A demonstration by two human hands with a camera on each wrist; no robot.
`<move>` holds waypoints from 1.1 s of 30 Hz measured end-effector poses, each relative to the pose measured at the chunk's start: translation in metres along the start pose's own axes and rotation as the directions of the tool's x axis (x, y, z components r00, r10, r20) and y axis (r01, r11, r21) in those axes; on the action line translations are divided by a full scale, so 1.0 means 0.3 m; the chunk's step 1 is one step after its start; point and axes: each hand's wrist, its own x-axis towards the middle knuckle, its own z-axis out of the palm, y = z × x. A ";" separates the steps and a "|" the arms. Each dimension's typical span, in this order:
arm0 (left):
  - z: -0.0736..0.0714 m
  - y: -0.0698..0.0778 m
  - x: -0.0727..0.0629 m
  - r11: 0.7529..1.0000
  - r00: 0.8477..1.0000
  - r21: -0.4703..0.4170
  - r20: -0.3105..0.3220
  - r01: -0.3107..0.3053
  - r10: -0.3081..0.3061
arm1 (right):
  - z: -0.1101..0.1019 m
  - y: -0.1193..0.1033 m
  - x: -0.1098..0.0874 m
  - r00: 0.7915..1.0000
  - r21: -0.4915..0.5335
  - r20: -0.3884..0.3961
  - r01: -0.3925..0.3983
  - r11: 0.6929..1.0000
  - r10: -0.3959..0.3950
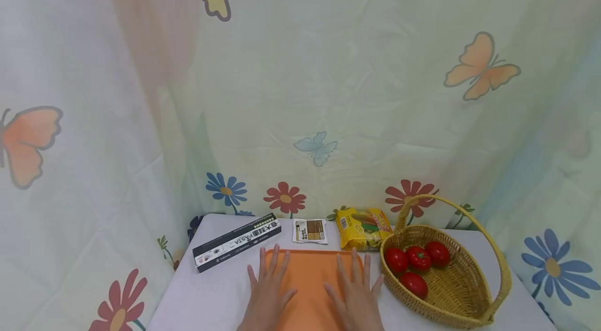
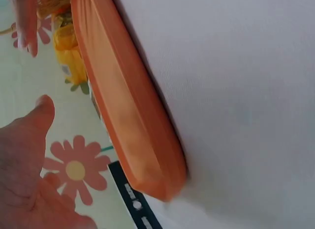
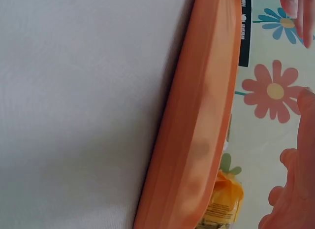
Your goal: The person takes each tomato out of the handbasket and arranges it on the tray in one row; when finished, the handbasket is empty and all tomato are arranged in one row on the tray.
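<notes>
An orange rectangular tray (image 1: 312, 279) lies on the white table in front of me. My left hand (image 1: 267, 294) is spread over the tray's left edge, fingers pointing forward. Mirroring it, my right hand (image 1: 358, 297) spreads over the right edge with straight fingers. Both hands hold nothing. From the side, the left wrist view shows the left hand (image 2: 24, 165) raised above the rim of the tray (image 2: 123, 111). Fingers of the right hand (image 3: 295, 175) likewise appear apart from the tray (image 3: 197, 125) in the right wrist view.
Behind the tray lie a black pasta box (image 1: 237, 242) at left, a small white-and-brown packet (image 1: 310, 231) and a yellow food package (image 1: 363, 229). At right stands a handled wicker basket (image 1: 455, 289) holding several red tomatoes (image 1: 419, 258). A patterned curtain (image 1: 328, 85) encloses the table.
</notes>
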 end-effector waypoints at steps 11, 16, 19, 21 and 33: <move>-0.027 -0.198 -0.038 0.940 0.985 -0.341 0.167 0.025 0.034 | -0.052 0.003 0.003 1.000 0.070 0.019 -0.025 0.997 0.024; 0.009 -0.284 -0.065 0.874 0.975 -0.481 0.218 0.063 0.050 | -0.077 0.000 0.001 1.000 0.092 -0.004 -0.016 0.996 0.017; 0.041 -0.321 -0.071 0.852 0.968 -0.517 0.245 0.083 0.054 | -0.088 -0.002 0.000 1.000 0.087 -0.003 -0.024 0.996 0.024; 0.062 -0.339 -0.070 0.851 0.968 -0.519 0.246 0.082 0.057 | -0.093 -0.001 -0.001 1.000 0.081 0.006 -0.031 0.996 0.030; 0.048 -0.326 -0.070 0.886 0.960 -0.459 0.271 0.066 0.069 | -0.108 0.010 -0.013 1.000 0.076 0.009 -0.028 0.997 0.028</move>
